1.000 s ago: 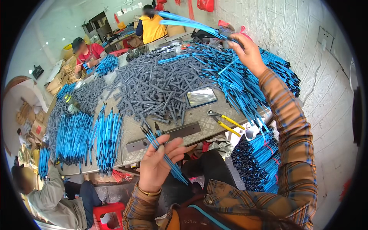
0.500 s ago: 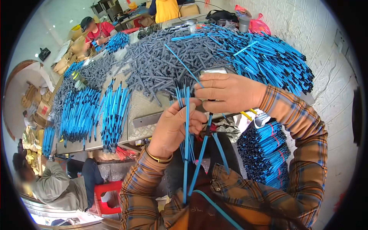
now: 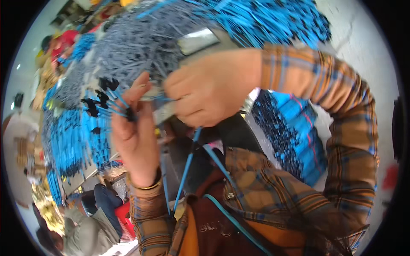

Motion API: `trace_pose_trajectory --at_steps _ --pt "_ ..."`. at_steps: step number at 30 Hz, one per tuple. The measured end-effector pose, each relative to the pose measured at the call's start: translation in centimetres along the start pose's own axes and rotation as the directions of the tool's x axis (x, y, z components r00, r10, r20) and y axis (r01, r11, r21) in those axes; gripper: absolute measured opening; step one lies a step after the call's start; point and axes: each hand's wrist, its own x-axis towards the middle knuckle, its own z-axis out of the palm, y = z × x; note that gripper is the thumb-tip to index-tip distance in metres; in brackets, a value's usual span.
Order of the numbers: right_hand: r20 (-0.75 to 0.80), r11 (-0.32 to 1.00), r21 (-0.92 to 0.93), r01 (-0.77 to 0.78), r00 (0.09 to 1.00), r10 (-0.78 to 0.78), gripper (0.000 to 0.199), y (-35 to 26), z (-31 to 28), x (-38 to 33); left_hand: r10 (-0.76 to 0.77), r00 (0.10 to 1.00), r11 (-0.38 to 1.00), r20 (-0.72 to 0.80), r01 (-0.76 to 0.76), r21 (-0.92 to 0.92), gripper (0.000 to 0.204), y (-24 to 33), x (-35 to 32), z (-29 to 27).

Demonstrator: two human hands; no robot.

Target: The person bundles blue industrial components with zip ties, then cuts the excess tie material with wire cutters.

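My left hand (image 3: 136, 132) is raised close to the camera and grips a small bunch of blue cables (image 3: 112, 104) with black plug ends fanning out to the left. My right hand (image 3: 209, 87) is closed on the same bunch just to the right. Blue strands (image 3: 188, 164) hang down from the right hand toward my lap. Both sleeves are orange plaid. The picture is blurred.
A long table (image 3: 141, 47) behind my hands holds heaps of grey cables and blue cables (image 3: 265, 19). A flat shiny rectangular thing (image 3: 197, 40) lies on it. More blue bundles (image 3: 294, 132) stand at the right. Other people sit at the lower left and far left.
Both hands have come up much closer to the camera with the bunch. The plug ends now point left instead of up. The view has tilted down.
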Motion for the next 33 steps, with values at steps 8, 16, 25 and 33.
trace_pose_trajectory --at_steps 8,16,25,33 --pt "-0.150 0.981 -0.151 0.125 0.978 -0.148 0.008 -0.4 -0.4 -0.4 -0.097 0.991 0.872 0.095 0.038 0.488 0.020 3.0 -1.6 -0.7" --pt "-0.509 0.847 -0.123 -0.516 0.766 0.393 0.039 -0.7 -3.6 0.6 -0.119 0.984 0.899 -0.131 0.163 0.406 0.009 7.4 -3.7 -6.0" --pt "-0.086 0.474 0.706 -0.527 0.600 0.796 0.034 -14.9 6.9 10.4 -0.116 0.919 0.992 -0.377 0.123 -0.004 0.018 11.2 -5.7 -7.2" --pt "-0.085 0.264 0.871 -0.414 0.404 0.911 0.045 -16.8 8.6 12.8 -0.225 0.892 0.969 -0.393 0.162 -0.188 0.031 12.8 -7.7 -6.9"
